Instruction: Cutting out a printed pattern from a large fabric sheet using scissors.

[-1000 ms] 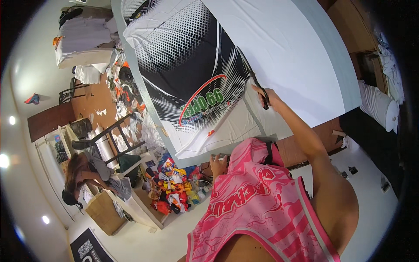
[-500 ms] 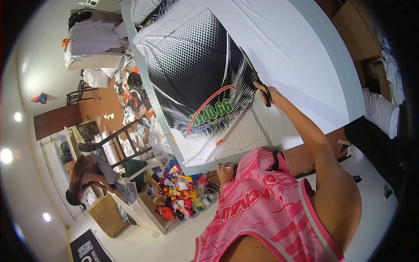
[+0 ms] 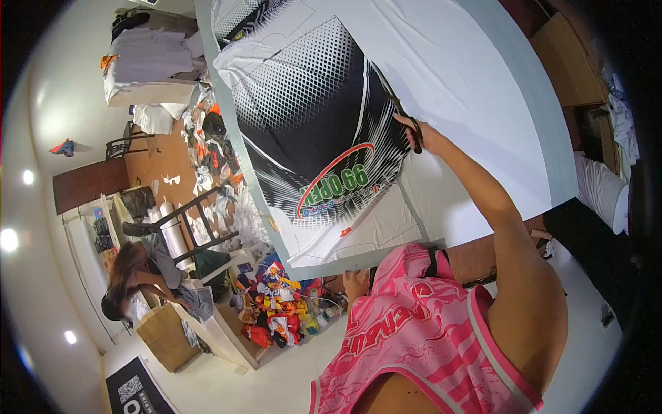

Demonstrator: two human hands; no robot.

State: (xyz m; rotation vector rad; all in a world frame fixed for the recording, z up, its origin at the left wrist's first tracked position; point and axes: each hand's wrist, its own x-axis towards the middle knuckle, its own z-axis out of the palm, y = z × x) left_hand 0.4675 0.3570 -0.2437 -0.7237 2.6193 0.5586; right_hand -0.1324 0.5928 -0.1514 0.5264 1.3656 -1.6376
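head | right hand [image 3: 429, 136] grips scissors [image 3: 403, 116] on printed fabric [image 3: 310, 124]; left hand [image 3: 356, 283] at table edge [image 3: 358, 261]

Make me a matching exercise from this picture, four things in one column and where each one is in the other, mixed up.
Things:
1. scissors
2. left hand
3. printed fabric
4. scrap pile

Places:
A. on the floor below the table's near edge
B. spread flat on the table
C. in the right hand, at the dark print's right edge
D. at the table's near edge, beside the pink top

Pairs: 1-C, 2-D, 3-B, 4-A
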